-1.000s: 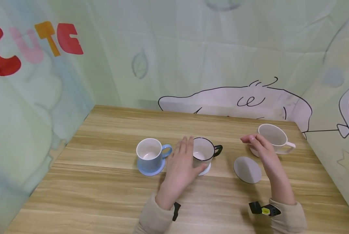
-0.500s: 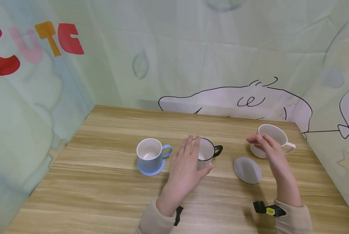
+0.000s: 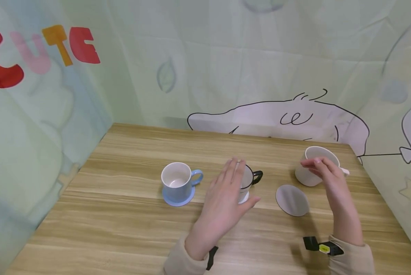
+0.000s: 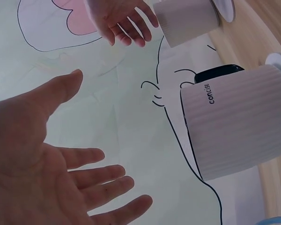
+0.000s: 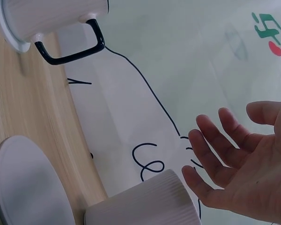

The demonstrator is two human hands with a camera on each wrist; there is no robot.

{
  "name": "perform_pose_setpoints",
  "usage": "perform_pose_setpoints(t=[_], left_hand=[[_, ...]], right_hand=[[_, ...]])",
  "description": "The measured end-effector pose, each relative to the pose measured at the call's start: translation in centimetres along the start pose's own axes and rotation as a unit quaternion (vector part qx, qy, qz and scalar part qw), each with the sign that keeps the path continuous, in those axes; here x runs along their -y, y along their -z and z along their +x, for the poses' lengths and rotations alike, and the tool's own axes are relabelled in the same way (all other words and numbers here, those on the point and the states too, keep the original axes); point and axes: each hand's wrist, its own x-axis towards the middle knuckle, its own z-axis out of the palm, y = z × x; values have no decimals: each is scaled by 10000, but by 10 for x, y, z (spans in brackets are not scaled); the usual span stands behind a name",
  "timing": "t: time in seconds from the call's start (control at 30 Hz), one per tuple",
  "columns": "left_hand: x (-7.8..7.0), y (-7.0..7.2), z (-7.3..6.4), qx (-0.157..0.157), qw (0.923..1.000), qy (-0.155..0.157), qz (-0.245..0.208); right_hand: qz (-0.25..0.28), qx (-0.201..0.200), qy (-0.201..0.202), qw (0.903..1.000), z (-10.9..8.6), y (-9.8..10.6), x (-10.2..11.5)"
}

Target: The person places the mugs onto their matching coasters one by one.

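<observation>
My left hand (image 3: 222, 198) hovers in front of a white mug with a black rim and handle (image 3: 247, 178), fingers extended and thumb spread. In the left wrist view that mug (image 4: 239, 122) stands apart from the fingers, the word "concise" printed on its ribbed side. A white coaster (image 3: 244, 197) lies under it. My right hand (image 3: 329, 181) is raised near a plain white mug (image 3: 305, 173), partly hiding it. Its fingers are loosely bent around nothing, as the right wrist view shows. A grey round coaster (image 3: 292, 200) lies bare on the table, left of the right forearm.
A blue mug (image 3: 176, 182) with a white inside stands on a blue coaster (image 3: 178, 198) to the left. All of it is on a wood-grain table (image 3: 129, 229). A printed cloth backdrop (image 3: 219, 68) rises behind the table and along both sides.
Both hands have drifted to the right, the left one covering more of the black-rimmed mug and the right one more of the plain white mug. The mugs and coasters have stayed put.
</observation>
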Motion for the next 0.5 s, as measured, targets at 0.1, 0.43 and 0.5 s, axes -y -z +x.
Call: perform_pose_setpoints(t=[0.1, 0.43, 0.5], left_hand=[[-3, 1, 0, 128, 9999, -54, -79], [-6, -4, 1, 17, 9970, -774, -50], [-5, -5, 1, 1, 9960, -894, -24]], right_hand=[[35, -83, -37, 10000, -2, 3, 1], [216, -453, -47, 9987, -5, 10, 2], [320, -498, -21, 9982, -4, 9, 2]])
